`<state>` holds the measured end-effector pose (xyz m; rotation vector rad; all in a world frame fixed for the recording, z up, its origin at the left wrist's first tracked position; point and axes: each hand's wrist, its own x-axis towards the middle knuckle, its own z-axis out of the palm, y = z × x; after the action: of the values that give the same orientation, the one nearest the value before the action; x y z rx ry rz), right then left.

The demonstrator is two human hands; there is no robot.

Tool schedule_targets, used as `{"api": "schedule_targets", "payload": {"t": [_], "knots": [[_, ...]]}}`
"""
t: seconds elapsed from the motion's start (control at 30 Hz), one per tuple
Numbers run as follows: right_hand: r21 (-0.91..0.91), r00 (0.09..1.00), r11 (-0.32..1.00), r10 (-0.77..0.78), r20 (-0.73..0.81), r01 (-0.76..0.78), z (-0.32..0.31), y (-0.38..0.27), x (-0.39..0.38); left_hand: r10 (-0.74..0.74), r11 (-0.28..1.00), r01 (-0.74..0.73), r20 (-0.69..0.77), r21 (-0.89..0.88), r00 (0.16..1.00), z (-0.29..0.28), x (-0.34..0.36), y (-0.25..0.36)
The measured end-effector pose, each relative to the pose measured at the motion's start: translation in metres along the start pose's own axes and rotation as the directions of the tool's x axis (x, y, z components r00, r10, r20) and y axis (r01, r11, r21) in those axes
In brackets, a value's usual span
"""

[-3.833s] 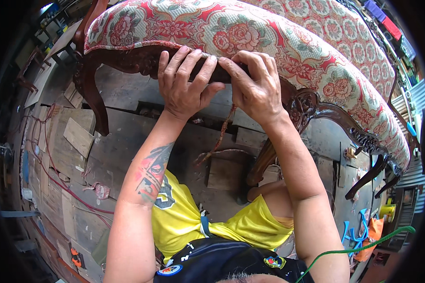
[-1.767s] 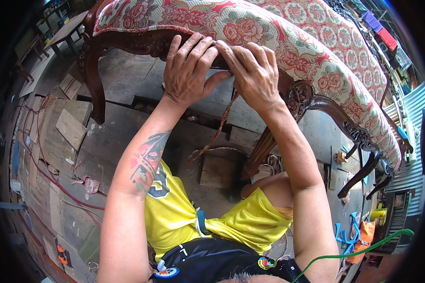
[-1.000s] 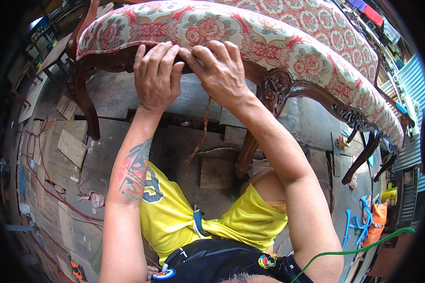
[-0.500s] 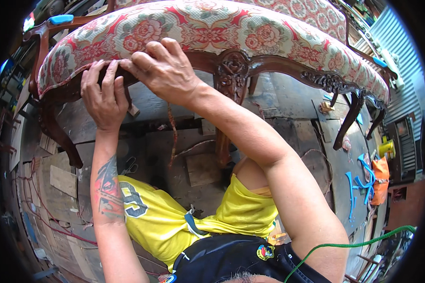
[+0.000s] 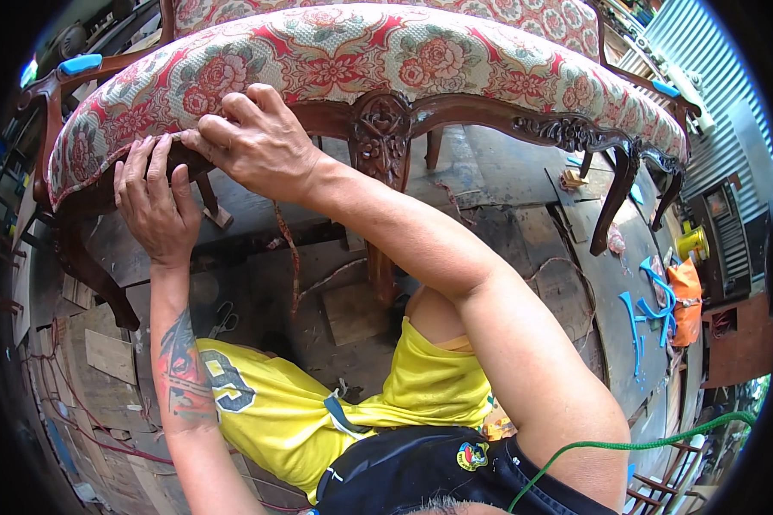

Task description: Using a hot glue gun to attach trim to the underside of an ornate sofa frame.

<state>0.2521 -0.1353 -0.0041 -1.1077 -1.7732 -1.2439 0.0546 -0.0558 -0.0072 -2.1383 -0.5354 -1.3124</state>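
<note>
A carved dark-wood sofa with floral red-and-cream upholstery stretches across the far side. My left hand rests its outstretched fingers against the wooden front rail, just below the fabric's lower edge, thumb held apart. Close to its right, my right hand is closed, with thumb and forefinger pinching at the narrow trim along that edge. Its other fingers are curled. The pinched bit itself is mostly hidden by the fingertips.
Scissors lie on the plank floor by my left knee. Blue strips and an orange bag are at the right, near a yellow bucket. A green cord crosses the lower right. Sofa legs stand ahead.
The whole view has shifted, so the sofa and both hands sit further left and the left end lower. My left fingers look straighter; both hands stay at the same stretch of edge.
</note>
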Motion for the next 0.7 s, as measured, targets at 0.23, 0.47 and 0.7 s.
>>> {"api": "schedule_targets", "payload": {"t": [0.23, 0.47, 0.7], "knots": [[-0.019, 0.996, 1.000, 0.013, 0.083, -0.011, -0.002, -0.001, -0.003, -0.026, 0.891, 0.066, 0.095, -0.450, 0.995, -0.041, -0.020, -0.002], [0.013, 0.998, 0.999, 0.041, 0.049, -0.041, 0.001, -0.002, -0.003, 0.140, 0.373, 0.826, 0.854, 0.423, -0.501, -0.048, -0.143, -0.010], [0.042, 0.998, 0.998, 0.053, -0.041, -0.052, 0.007, -0.002, -0.002, 0.166, -0.210, 0.810, 0.836, 0.548, -0.523, -0.055, -0.219, 0.017]]}}
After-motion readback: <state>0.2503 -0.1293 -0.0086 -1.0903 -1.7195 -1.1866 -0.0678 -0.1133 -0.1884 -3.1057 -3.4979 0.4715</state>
